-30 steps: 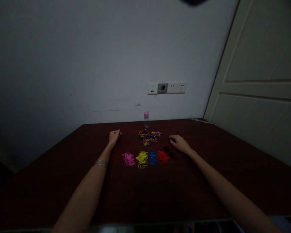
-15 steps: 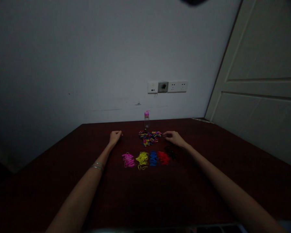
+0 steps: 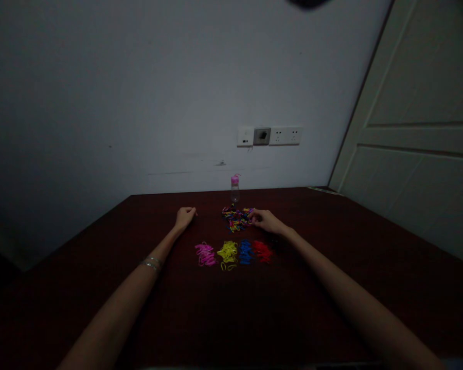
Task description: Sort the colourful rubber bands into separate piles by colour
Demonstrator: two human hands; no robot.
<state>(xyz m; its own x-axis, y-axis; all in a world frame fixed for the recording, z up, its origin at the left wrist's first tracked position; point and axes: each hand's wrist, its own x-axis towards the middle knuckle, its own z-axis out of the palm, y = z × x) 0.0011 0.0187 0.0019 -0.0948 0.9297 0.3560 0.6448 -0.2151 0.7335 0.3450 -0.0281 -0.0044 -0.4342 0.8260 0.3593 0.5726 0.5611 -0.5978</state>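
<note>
A mixed pile of multicoloured bands (image 3: 236, 220) lies on the dark red table (image 3: 216, 318). My right hand (image 3: 263, 219) is at the pile's right edge, its fingertips pinched together; what they hold, if anything, is too small to tell. Left of the pile, my left hand (image 3: 186, 216) rests on the table with its fingers curled closed, and nothing shows in it. Nearer to me lie separate heaps of pink bands (image 3: 206, 255), yellow bands (image 3: 228, 251), blue bands (image 3: 246, 252) and red bands (image 3: 262, 252). A dark heap (image 3: 280, 244) beside the red one is partly hidden by my right arm.
Behind the mixed pile stands a clear bottle with a pink top (image 3: 235, 188). The wall (image 3: 158, 103) with sockets (image 3: 285, 135) rises at the table's back edge. A pale panelled door (image 3: 416, 154) is on the right.
My right hand has moved left, onto the right edge of the mixed pile. My left hand stays nearly still. The view has shifted slightly.
</note>
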